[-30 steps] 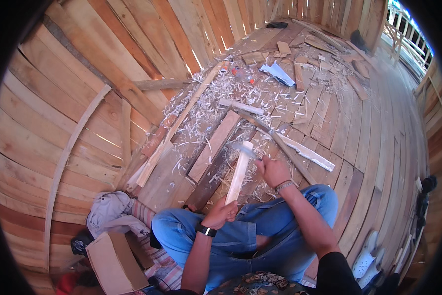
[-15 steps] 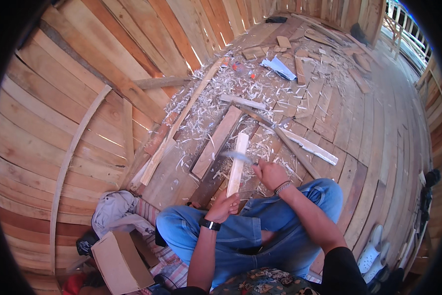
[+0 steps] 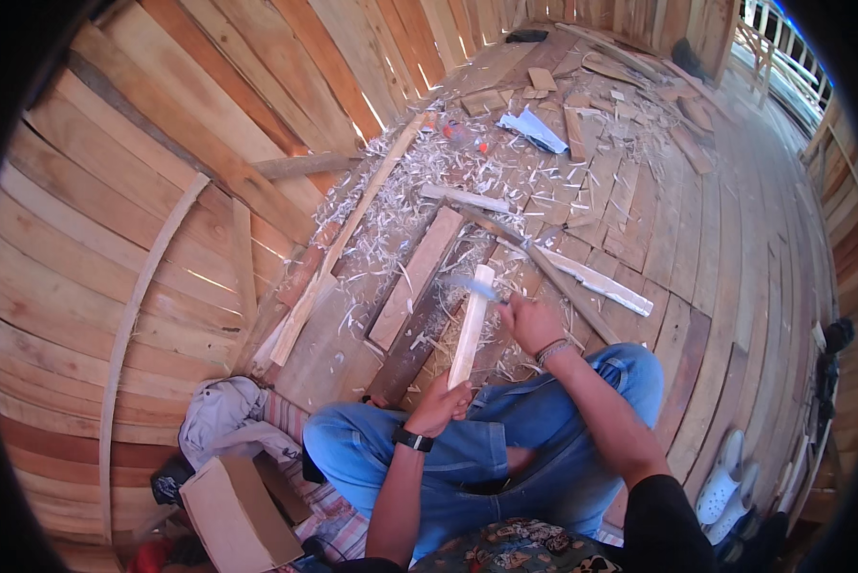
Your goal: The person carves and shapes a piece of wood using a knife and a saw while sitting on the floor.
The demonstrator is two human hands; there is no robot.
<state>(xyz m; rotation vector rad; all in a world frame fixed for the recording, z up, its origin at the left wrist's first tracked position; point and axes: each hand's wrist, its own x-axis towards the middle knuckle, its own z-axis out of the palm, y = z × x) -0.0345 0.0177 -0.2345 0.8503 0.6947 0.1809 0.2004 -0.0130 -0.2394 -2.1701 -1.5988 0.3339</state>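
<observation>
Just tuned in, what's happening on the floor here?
A person sits on a plank floor, whittling. The left hand grips the near end of a pale wooden stick, angled away from the lap. The right hand holds a blade, blurred, against the stick's far end. Pale shavings lie scattered ahead, among loose boards.

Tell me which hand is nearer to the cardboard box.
Left. The left hand, gripping the lower end of the pale wooden stick, is up and right of the cardboard box. The right hand holds a blade farther up and right.
</observation>
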